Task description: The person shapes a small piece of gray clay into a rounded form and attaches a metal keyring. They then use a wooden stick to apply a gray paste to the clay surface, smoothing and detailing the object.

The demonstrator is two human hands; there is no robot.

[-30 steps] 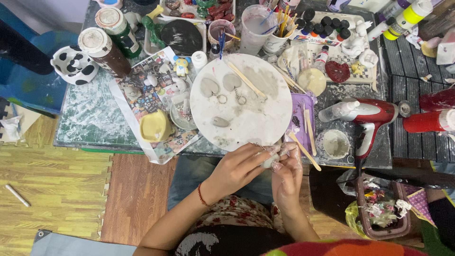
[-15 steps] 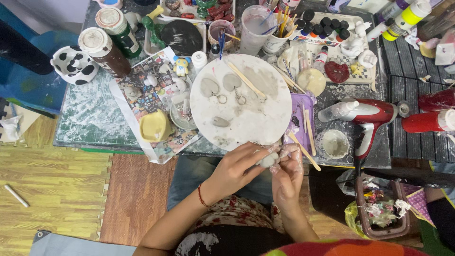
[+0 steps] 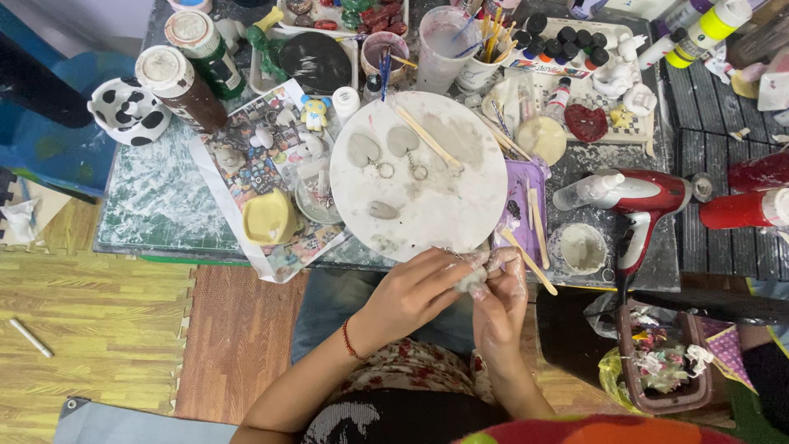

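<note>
At the far left of the table (image 3: 164, 214) stood a black-and-white spotted cup (image 3: 129, 109) and two capped bottles (image 3: 191, 76), beside a printed sheet (image 3: 246, 164) carrying a small yellow dish (image 3: 265, 218). In the middle lay a round white board (image 3: 427, 197) with two heart-shaped clay pieces (image 3: 380, 148) on metal rings and a smaller oval piece (image 3: 384, 210).

Just near of the board's edge, over the lap, the left hand (image 3: 407, 296) and the right hand (image 3: 500, 304) met around a small lump of pale clay (image 3: 471, 281). The left hand's fingers were closed in a pinch on the lump; the right hand's fingers were curled against it from the other side, dusted white. The lump looked light and soft, likely to dent or smear under pressure, so a gentle hold at its edges with the fingertips would suit it, and a slightly tacky surface seemed probable.

To the right were a purple tray (image 3: 519, 205) with wooden sticks (image 3: 526, 259), a small round tub (image 3: 581, 248) and a red hair dryer (image 3: 649, 201).

Most of the lump was hidden by the fingers, so its shape could not be made out; a thin chain or ring near it was too small to tell. The right edge cut off two red containers (image 3: 752, 193).
</note>
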